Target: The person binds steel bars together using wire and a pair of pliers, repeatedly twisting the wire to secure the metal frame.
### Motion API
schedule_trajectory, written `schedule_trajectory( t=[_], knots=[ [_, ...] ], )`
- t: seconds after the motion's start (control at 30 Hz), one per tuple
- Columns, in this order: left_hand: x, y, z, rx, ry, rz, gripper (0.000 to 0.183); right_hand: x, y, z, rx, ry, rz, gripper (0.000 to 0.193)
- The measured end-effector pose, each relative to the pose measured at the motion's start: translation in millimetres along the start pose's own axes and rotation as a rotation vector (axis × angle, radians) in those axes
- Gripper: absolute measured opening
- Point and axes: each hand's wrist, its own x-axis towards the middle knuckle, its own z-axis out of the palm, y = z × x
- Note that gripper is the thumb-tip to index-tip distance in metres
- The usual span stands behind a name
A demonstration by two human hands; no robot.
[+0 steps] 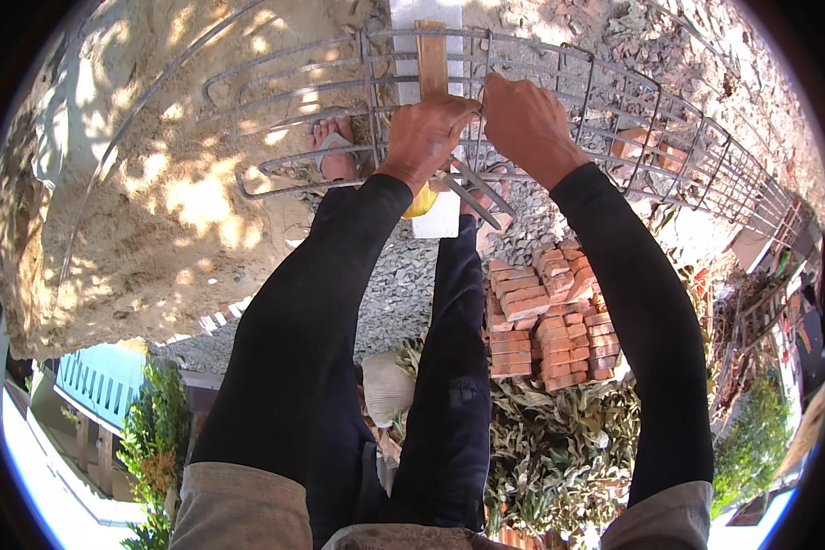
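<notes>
Grey steel-rod cage [584, 92] lies across the flat white board [436, 225], its thin steel hoops [368, 82] apparently in place. Over that board, bare left hand [429, 137] and bare right hand [528, 119] curl at one crossing, whatever they grasp hidden; how many joints remain unfastened, I cannot tell.

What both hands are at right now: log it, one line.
left hand: over rebar cage | right hand: beside left, grip unclear | two-handled tool: below hands
</notes>
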Motion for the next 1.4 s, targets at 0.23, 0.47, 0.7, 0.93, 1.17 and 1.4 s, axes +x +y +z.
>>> schedule_trajectory(
  t=[0.23, 0.47, 0.7, 0.93, 1.17, 1.4],
  knots=[
    [3, 5, 1, 0.053, -0.002, 0.007, 0.018, -47, 24, 55, 0.387, 0.345, -0.021, 0.024],
    [1, 4, 2, 0.051, -0.004, -0.001, 0.018, -91, 30, 59, 1.491, -0.173, 0.7, 0.024],
    [1, -3, -3, 0.076, 0.008, 0.021, 0.017, -138, 42, 24, 1.748, -0.206, 0.687, 0.041],
    [5, 9, 1, 0.082, -0.013, -0.022, 0.017, -129, 70, 37, 0.104, 0.2, 0.004, 0.027],
    [1, -2, -10, 0.032, -0.047, -0.119, 0.019, -140, -25, 25, 0.033, 0.282, -0.144, 0.039],
    [22, 21, -5, -0.19, -0.203, -0.287, 0.021, -115, -22, 105, -0.345, 0.097, 0.043, 0.061]
  ],
)
